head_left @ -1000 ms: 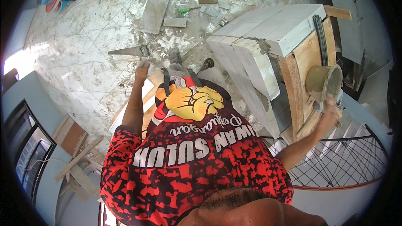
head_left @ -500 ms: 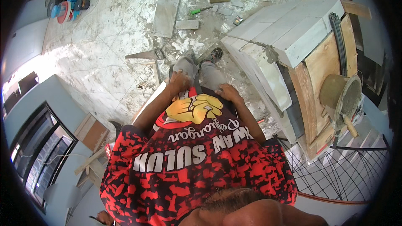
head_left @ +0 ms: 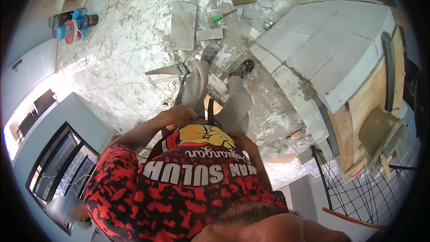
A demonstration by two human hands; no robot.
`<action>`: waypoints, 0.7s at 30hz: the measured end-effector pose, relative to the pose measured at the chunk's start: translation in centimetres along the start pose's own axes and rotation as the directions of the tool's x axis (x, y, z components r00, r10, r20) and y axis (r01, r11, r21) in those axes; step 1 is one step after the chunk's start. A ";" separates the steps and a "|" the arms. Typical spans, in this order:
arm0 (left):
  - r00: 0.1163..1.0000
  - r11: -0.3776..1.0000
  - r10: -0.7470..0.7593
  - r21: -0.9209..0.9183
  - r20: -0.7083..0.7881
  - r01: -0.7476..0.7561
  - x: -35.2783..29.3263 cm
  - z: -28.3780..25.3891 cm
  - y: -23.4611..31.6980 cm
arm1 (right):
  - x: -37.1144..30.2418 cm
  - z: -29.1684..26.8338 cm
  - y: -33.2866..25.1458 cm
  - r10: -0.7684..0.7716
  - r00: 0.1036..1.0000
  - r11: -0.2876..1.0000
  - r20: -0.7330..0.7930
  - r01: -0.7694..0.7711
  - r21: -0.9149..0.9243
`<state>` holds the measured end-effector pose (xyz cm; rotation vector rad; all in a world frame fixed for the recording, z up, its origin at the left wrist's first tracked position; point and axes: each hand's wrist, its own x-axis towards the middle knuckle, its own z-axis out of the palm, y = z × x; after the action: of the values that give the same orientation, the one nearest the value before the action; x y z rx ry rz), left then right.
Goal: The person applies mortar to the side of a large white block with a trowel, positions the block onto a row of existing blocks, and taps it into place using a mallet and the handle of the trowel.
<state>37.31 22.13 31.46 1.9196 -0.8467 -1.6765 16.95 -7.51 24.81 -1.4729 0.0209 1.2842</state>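
Observation:
My left hand (head_left: 181, 114) is at my waist, by the lower hem of my red and black shirt (head_left: 188, 188). Its fingers are curled in, and what they may hold is hidden. A black strap (head_left: 210, 111) hangs beside it between my legs. My right hand (head_left: 240, 140) is low at my right hip against the shirt, its fingers mostly out of sight. On the floor past my left leg lies a handsaw (head_left: 164, 70). Farther off are a green-handled hammer (head_left: 218, 17), a large grey slab (head_left: 183, 26) and a smaller block (head_left: 209, 34).
A light block structure (head_left: 331, 49) with wooden boards (head_left: 345, 130) rises at my right. A mortar-stained bucket (head_left: 376, 127) hangs or rests against it, near a black metal railing (head_left: 358, 192). Blue and red items (head_left: 74, 27) stand at far left. Another person (head_left: 67, 208) is behind at left.
My view has shifted, and my legs now show more fully. My hands have moved from my upper legs to the shirt hem at my waist. The other person shows more at lower left.

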 end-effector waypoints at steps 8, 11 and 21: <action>0.928 0.984 0.177 -0.050 0.327 -0.170 13.0 -4.7 -14.9 | 10.7 -2.6 4.5 -0.039 0.974 0.997 -0.225 0.023 -0.074; 0.990 0.971 -0.004 -0.238 -0.144 -0.031 25.1 -13.3 -18.9 | 15.5 -7.5 14.5 -0.022 0.855 0.994 -0.518 0.075 0.080; 0.739 0.853 0.431 0.501 -0.519 -0.145 68.9 -18.0 -35.2 | 22.0 -16.4 21.6 0.393 0.081 0.798 -0.916 0.465 0.384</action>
<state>65.39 -2.43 -38.70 2.2597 -1.2239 -0.6038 23.47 -14.07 -8.88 -1.4189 1.2647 -0.1863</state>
